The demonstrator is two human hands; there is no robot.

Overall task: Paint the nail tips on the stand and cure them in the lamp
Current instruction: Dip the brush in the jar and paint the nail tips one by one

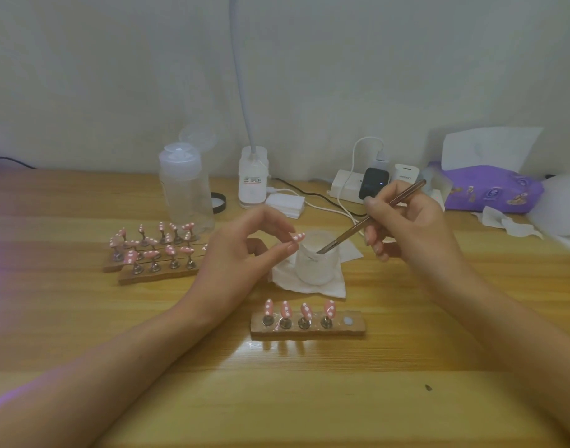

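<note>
Left hand (pixel 241 253) pinches dotted nail tip (pixel 298 237) | right hand (pixel 409 227) grips brush (pixel 345 235) — bristles in cup (pixel 312 270) | best: load lightly, steady the tip.

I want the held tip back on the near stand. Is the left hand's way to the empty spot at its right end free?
Probably yes. The left hand pinches the tip just beyond the stand; the empty spot lies bare; the right hand holds the brush at the cup.

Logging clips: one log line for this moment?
left hand pinches nail tip | right hand holds brush in cup | stand: four tips, one slot empty
</note>
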